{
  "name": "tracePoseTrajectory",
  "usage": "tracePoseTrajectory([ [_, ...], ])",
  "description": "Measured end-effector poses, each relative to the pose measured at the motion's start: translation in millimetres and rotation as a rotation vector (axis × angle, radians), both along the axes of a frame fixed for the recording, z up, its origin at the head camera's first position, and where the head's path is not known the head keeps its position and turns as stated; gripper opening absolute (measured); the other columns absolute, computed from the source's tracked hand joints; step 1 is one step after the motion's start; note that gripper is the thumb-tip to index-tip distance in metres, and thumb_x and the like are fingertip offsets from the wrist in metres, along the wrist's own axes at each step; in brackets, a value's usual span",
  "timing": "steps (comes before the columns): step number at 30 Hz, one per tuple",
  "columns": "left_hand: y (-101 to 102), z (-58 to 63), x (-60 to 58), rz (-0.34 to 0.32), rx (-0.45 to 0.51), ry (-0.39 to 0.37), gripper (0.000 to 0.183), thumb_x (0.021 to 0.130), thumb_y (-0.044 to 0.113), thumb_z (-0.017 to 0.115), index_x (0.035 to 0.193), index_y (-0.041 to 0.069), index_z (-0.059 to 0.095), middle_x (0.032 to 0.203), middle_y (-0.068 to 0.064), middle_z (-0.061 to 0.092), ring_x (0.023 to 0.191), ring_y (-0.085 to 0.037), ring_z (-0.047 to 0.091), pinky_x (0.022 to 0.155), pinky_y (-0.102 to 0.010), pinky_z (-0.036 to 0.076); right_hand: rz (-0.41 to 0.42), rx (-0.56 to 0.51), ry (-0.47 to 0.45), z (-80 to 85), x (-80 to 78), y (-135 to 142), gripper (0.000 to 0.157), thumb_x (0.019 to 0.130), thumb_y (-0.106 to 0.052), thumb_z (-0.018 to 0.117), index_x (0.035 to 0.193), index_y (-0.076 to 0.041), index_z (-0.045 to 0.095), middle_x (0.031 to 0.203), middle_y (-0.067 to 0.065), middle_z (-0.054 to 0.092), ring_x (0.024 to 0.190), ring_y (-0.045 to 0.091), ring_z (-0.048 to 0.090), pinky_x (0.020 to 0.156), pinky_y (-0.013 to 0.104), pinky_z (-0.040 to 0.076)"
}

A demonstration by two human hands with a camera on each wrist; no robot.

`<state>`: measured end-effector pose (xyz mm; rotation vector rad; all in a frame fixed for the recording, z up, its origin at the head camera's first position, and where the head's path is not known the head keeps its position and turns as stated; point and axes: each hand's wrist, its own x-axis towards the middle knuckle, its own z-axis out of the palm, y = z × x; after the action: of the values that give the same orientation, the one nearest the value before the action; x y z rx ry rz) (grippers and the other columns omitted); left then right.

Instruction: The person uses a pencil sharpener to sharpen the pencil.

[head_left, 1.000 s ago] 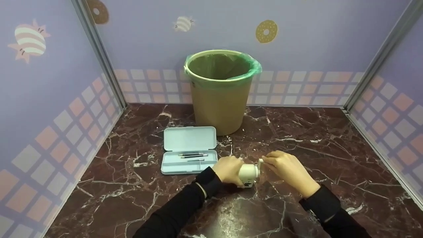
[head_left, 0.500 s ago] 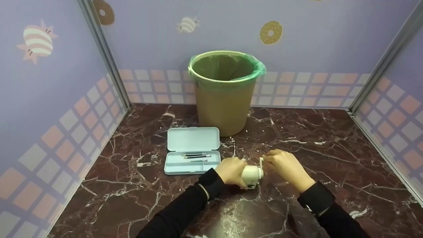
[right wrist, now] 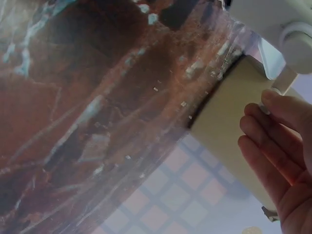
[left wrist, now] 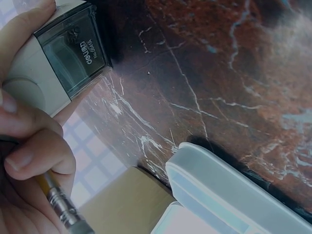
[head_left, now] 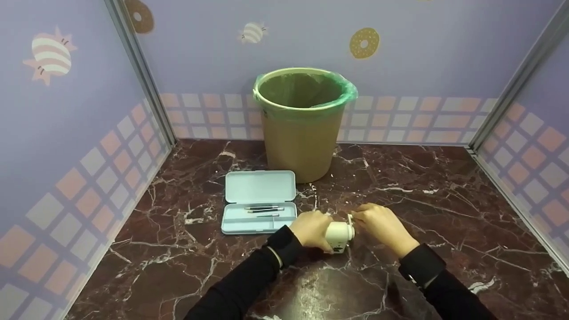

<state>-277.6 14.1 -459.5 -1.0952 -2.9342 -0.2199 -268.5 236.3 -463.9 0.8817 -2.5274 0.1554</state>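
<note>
My left hand (head_left: 312,230) holds a cream crank pencil sharpener (head_left: 338,235) on the table, left of the crank. In the left wrist view its dark see-through shavings drawer (left wrist: 73,51) shows, and my curled fingers also hold a pencil (left wrist: 62,207), with its metal ferrule and eraser end sticking out. The pencil's other end is hidden by the hand. My right hand (head_left: 380,224) pinches the knob of the crank (right wrist: 284,82) between thumb and fingertips, at the sharpener's right side.
A light blue pencil case (head_left: 260,186) lies opened flat behind the left hand, with several pencils (head_left: 264,209) in it. Behind it stands a tan bin (head_left: 302,146) with a green liner (head_left: 349,91). Small crumbs dot the marble table (head_left: 426,191). Patterned walls enclose it.
The crank has turned, rising upright and then dropping slightly, with the right hand following it. The left hand stays on the sharpener. The head view has shifted a little.
</note>
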Motion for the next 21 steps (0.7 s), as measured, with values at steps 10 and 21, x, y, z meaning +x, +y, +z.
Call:
tracePoseTrajectory([
  [10, 0.5, -2.7, 2.0, 0.004, -0.001, 0.021, 0.052, 0.063, 0.046, 0.093, 0.099, 0.013, 0.074, 0.090, 0.000, 0.076, 0.077, -0.017, 0.071, 0.066, -0.033, 0.060, 0.025, 0.026, -0.014, -10.2, 0.4, 1.0, 0.005, 0.083, -0.008, 0.078, 0.086, -0.012, 0.076, 0.086, 0.006, 0.076, 0.075, 0.027, 0.072, 0.061, 0.043, 0.057],
  [21, 1.1, -2.9, 1.4, 0.026, 0.009, -0.003, 0.052, 0.064, 0.045, 0.093, 0.099, 0.012, 0.074, 0.090, -0.001, 0.076, 0.076, -0.017, 0.070, 0.065, -0.031, 0.058, 0.090, 0.012, -0.115, -30.6, 18.2, 5.9, 0.007, 0.082, -0.007, 0.081, 0.079, -0.011, 0.075, 0.079, 0.004, 0.072, 0.069, 0.021, 0.068, 0.063, 0.038, 0.058],
])
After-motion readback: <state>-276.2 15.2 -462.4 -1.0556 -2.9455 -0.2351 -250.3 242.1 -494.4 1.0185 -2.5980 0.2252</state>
